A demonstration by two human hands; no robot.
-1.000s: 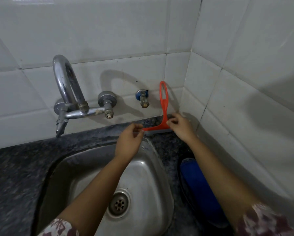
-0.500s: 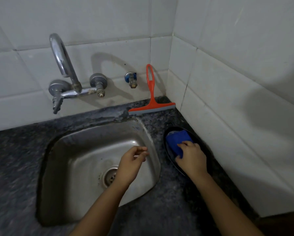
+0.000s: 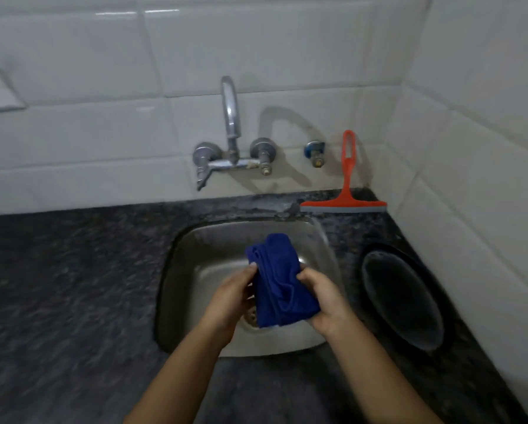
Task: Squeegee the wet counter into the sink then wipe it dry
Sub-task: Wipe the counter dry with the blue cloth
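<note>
Setting: white tiles (image 3: 287, 50) meet in a corner at the upper right of the frame, with a dark speckled surface (image 3: 57, 286) running along the bottom and a steel sink (image 3: 201, 240) set into it at centre.
Squeegee: the red squeegee (image 3: 345, 206) stands at the upper right, blade on the surface and handle leaning up the tiles, right of the tap (image 3: 230, 117). A second ago both hands were at its blade; now nothing touches it.
Cloth: the blue cloth (image 3: 279, 280), folded and bunched, is held above the sink at centre frame. Half a second ago it lay in the black dish (image 3: 403, 301) at the right, under the right hand.
Hands: the left hand (image 3: 229, 298) grips the cloth's left edge and the right hand (image 3: 327, 298) holds its right side from below, so both are clamped on it, close together.
Dish: no longer holds the cloth.
Meaning: squeegeeing looks finished and the tool parked, so the drying step appears to be starting.
Next: the cloth likely needs opening or refolding, then pressing flat on the surface.
Unclear: blur hides whether water remains on the surface.
</note>
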